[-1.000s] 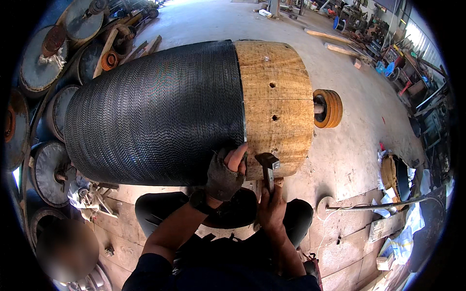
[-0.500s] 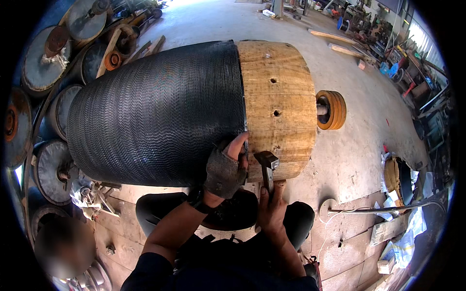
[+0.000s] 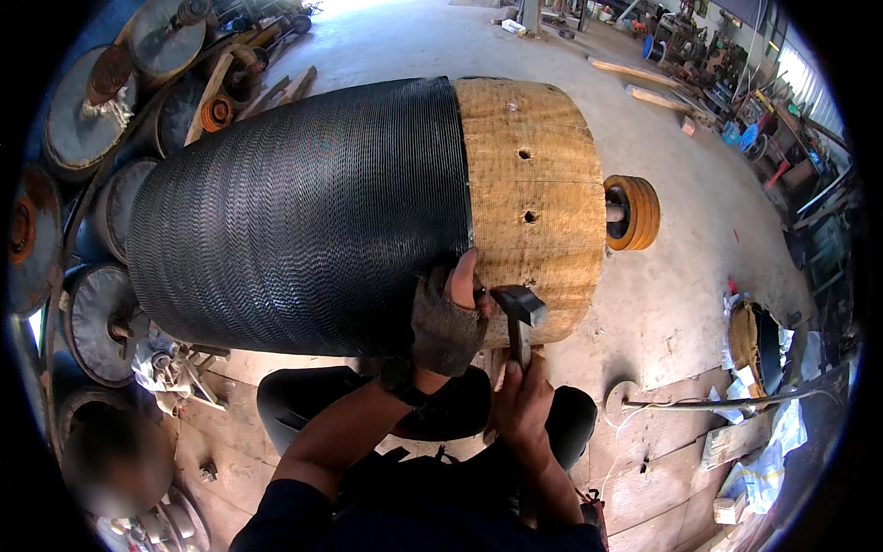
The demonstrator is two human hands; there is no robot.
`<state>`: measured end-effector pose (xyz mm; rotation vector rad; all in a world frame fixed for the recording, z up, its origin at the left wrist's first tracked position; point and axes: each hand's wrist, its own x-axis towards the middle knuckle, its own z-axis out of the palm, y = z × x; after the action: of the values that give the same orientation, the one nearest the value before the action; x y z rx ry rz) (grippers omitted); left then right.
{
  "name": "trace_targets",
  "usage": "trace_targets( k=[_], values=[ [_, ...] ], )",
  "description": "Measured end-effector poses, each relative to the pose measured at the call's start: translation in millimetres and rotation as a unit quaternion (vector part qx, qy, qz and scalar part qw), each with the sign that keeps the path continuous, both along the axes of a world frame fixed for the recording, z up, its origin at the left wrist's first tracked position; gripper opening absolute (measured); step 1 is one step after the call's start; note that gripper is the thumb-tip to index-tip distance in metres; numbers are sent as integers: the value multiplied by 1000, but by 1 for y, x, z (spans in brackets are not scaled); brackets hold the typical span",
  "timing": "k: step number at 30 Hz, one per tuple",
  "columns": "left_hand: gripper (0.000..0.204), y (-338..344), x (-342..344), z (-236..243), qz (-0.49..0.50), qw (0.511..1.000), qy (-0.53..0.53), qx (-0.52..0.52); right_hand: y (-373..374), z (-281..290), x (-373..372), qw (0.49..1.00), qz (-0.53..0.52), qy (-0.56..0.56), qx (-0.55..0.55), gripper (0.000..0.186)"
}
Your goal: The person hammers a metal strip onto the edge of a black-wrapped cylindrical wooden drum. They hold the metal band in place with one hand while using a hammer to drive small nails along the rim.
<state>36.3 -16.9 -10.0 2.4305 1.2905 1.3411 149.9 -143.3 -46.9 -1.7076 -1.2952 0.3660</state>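
A large horizontal wooden drum lies before me, its left part covered by tightly wound black toothed wire. The bare right end has several dark holes. My left hand, in a dark fingerless glove, is curled at the wire's right edge with the thumb raised against the drum. What its fingers pinch, if anything, is hidden. Close on its right, my right hand grips a hammer by the handle, the metal head upward, near the lower front of the bare wood.
An orange grooved pulley sticks out on a shaft at the drum's right. Rollers with round metal ends are stacked at left. A rod on a round base stands at right, near boards and plastic sheets. Timber lies farther back.
My left hand has shifted right, onto the bare wood's edge. The hammer and my right hand have moved slightly right, and the hammer head has turned a little.
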Motion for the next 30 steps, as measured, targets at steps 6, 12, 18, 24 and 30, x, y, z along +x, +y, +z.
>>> trace_targets(
  k=[6,12,18,24,30],
  values=[
    [69,-10,-7,3,-17,999,-38,-4,5,-5,-1,1000,1,-6,-20,20],
    [56,-72,-51,-49,-137,984,101,-60,10,-12,-1,998,-19,-47,38,20],
    [37,-132,-66,-161,-242,823,-272,-436,-9,-17,1,992,37,77,93,24],
    [29,-109,-57,-80,-188,932,279,-135,12,-22,-4,998,-11,-19,-53,24],
    [30,-109,-57,-92,-188,936,286,-84,-5,-20,-9,989,-31,65,128,26]
  ],
)
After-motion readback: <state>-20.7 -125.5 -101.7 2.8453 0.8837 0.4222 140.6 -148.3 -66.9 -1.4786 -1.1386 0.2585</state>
